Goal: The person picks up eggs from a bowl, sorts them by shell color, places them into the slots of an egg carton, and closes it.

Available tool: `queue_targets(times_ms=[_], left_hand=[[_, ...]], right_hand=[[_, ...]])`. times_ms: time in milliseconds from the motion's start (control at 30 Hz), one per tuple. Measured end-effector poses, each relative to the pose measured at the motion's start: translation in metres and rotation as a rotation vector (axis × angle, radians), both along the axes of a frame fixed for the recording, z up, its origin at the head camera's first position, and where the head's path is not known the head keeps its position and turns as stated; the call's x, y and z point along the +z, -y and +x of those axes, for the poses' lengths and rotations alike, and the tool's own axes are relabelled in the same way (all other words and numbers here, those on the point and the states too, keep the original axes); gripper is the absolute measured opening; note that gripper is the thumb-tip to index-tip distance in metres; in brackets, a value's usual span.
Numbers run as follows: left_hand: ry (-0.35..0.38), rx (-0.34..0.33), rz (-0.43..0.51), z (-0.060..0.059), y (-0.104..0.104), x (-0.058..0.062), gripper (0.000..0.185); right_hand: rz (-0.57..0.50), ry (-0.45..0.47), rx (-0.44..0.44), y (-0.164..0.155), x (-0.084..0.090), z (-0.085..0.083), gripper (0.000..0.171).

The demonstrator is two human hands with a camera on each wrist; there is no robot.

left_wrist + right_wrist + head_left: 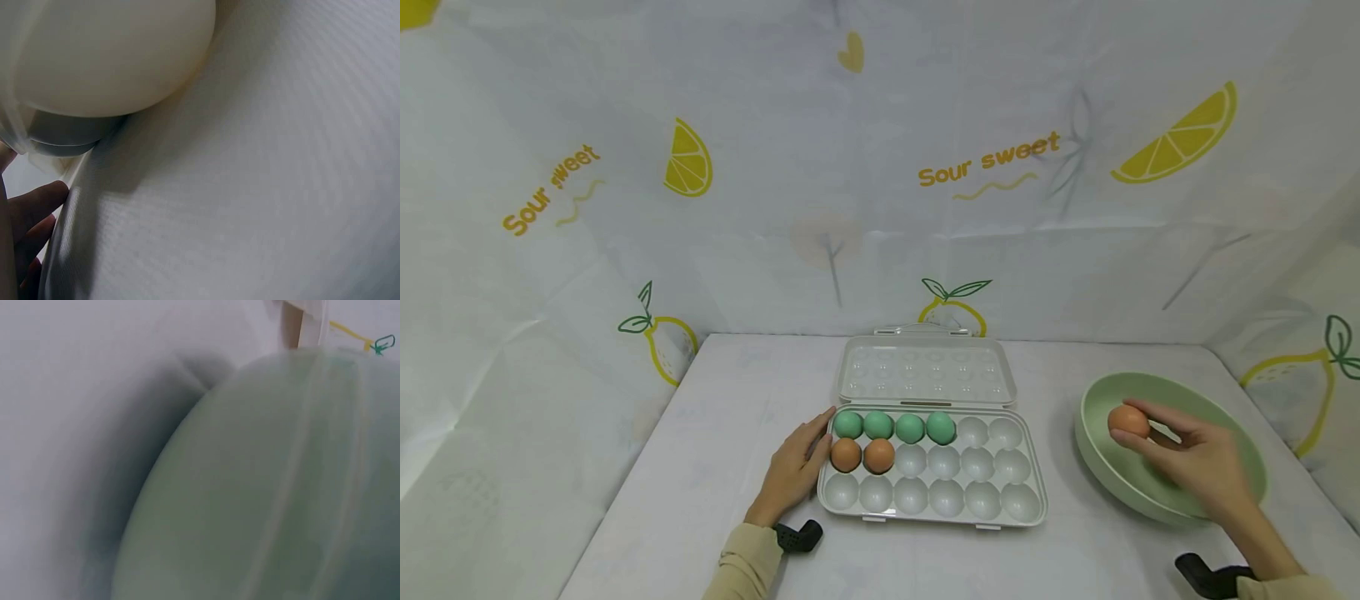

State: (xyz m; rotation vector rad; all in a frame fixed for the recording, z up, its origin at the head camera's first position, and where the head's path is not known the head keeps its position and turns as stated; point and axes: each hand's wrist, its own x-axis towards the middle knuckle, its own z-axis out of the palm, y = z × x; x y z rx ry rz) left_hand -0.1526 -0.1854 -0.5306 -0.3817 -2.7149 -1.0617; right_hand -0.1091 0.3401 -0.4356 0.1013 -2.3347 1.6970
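Above the pale green bowl (1101,467), my right hand (1198,454) pinches a brown egg (1127,422) between thumb and fingertips. My left hand (792,467) rests against the left side of an opened egg tray (932,521), fingers fairly straight along its edge. Four green eggs, the leftmost of them a green egg (847,425), fill the left part of the back row. In the middle row, a brown egg (846,456) and another brown egg (879,456) sit side by side at the left. The left wrist view shows fingers (40,200) beside the tray's underside.
The tray's clear lid (927,371) lies folded back behind it. A white cloth covers the table (715,433), and a lemon-print sheet (805,167) hangs behind. In the right wrist view the bowl's outer wall (206,506) fills most of the picture.
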Motion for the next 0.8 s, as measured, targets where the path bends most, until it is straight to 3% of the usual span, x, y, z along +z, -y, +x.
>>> queue_targets(times_ms=[133, 367, 467, 633, 800], left_hand=[[-0.017, -0.006, 0.006, 0.001, 0.0, 0.001, 0.047], [-0.01, -0.01, 0.007, 0.0, 0.0, 0.002, 0.047], [0.004, -0.008, 0.008, 0.0, 0.001, 0.001, 0.047], [0.015, -0.011, 0.01, -0.001, 0.002, 0.0, 0.047], [0.011, -0.016, 0.014, -0.001, 0.002, 0.0, 0.047]], right_hand=[[-0.086, -0.061, 0.047, 0.015, 0.001, -0.004, 0.05], [-0.084, -0.162, 0.121, 0.046, 0.001, -0.011, 0.05], [-0.08, -0.168, 0.14, 0.062, 0.002, -0.016, 0.05], [0.014, -0.132, 0.147, 0.089, 0.0, -0.021, 0.049], [-0.025, -0.148, 0.238, 0.116, -0.006, -0.024, 0.048]])
